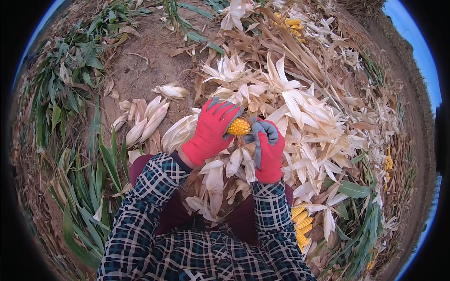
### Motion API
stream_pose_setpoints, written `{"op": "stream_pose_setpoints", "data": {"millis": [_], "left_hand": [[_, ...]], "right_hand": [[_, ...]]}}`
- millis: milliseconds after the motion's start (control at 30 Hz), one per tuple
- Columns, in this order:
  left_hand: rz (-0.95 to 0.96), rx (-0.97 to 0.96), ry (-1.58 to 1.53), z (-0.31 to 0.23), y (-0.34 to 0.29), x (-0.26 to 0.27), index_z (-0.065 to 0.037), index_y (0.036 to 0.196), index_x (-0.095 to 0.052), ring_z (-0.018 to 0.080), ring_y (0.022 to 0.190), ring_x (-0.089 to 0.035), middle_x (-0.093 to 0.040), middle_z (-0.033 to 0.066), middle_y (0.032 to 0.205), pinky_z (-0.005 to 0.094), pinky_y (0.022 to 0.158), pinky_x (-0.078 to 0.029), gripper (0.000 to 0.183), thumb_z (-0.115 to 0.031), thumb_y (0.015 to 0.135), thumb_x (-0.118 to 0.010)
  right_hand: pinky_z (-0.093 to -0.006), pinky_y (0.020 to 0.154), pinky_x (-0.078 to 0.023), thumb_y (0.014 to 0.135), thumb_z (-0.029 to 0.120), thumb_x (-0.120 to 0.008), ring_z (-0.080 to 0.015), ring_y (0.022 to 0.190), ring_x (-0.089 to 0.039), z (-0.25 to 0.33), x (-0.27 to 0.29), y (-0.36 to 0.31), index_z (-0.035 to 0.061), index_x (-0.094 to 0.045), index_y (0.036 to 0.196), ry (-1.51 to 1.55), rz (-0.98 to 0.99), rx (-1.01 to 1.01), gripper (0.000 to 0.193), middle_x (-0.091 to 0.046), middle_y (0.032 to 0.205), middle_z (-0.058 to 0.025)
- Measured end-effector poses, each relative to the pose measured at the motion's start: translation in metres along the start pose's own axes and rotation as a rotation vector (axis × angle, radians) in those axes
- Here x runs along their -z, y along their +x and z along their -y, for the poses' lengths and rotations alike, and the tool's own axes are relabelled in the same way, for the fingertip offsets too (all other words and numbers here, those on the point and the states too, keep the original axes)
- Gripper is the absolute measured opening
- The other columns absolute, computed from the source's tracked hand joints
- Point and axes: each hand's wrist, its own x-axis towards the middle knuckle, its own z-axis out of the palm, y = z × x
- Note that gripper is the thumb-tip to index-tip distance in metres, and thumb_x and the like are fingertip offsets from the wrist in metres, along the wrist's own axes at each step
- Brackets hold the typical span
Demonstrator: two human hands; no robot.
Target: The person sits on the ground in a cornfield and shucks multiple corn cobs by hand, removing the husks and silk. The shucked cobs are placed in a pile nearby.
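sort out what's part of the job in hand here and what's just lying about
In hand:
left hand
right hand
corn cob, held between both
pale husks hanging under it

Lying about:
unhusked ears on the dirt
husked yellow cobs
husk pile
green leaves

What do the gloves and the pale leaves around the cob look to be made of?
The gloves, on the left hand and right hand, look like red knit fabric with a grey, matte, rubbery coating on the fingers, judging by the colour change. The husks look like dry, papery plant leaf: pale, curled, creased. The corn cob shows yellow kernels.
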Motion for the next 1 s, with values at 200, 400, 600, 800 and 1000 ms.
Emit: {"op": "stream_pose_setpoints", "data": {"millis": [200,400,600,800,1000], "left_hand": [[0.094,0.299,-0.794,-0.006,0.001,-0.004,-0.008,0.138,-0.047,0.0266,0.127,-0.050,-0.053,0.0097,0.135,0.0407,0.109,-0.037,0.078,-0.008,0.067,-0.080],[0.223,0.409,-1.486,-0.014,0.011,0.018,-0.004,0.144,-0.039,0.0232,0.132,-0.046,-0.048,0.0109,0.140,0.0378,0.110,-0.037,0.077,-0.035,0.083,-0.074],[0.100,0.527,-1.842,-0.015,0.014,0.019,-0.004,0.141,-0.042,0.0200,0.123,-0.053,-0.054,0.0095,0.131,0.0344,0.105,-0.042,0.055,-0.029,0.095,-0.060],[0.174,0.571,-1.522,-0.010,0.015,0.021,-0.005,0.139,-0.044,0.0160,0.113,-0.058,-0.060,0.0076,0.122,0.0316,0.099,-0.046,0.070,-0.008,0.079,-0.078],[0.326,0.625,-1.417,-0.011,0.012,0.026,-0.002,0.143,-0.039,0.0159,0.119,-0.054,-0.056,0.0075,0.130,0.0318,0.102,-0.043,0.074,-0.013,0.081,-0.077]], "right_hand": [[-0.0197,0.057,-0.044,0.102,0.030,-0.052,-0.0065,0.059,-0.051,-0.013,-0.004,0.007,0.0033,-0.060,0.106,0.625,0.060,-0.112,0.028,-0.061,0.083,-0.0007],[-0.0181,0.048,-0.037,0.102,0.031,-0.052,-0.0006,0.058,-0.046,-0.016,0.008,0.012,0.0044,-0.062,0.111,1.152,0.398,-0.227,0.030,-0.059,0.082,0.0017],[-0.0298,0.085,-0.052,0.098,0.030,-0.054,-0.0115,0.089,-0.063,-0.054,0.007,-0.006,0.0049,-0.061,0.115,0.014,-0.060,0.307,0.031,-0.067,0.106,-0.0069],[-0.0471,0.102,-0.047,0.097,0.022,-0.051,-0.0289,0.112,-0.061,-0.061,0.030,-0.003,-0.0006,-0.059,0.119,0.749,0.304,-0.015,0.032,-0.062,0.125,-0.0207],[-0.0498,0.106,-0.042,0.092,0.035,-0.053,-0.0308,0.115,-0.059,-0.069,0.051,-0.001,0.0030,-0.061,0.117,0.798,0.072,0.054,0.041,-0.064,0.122,-0.0177]]}}
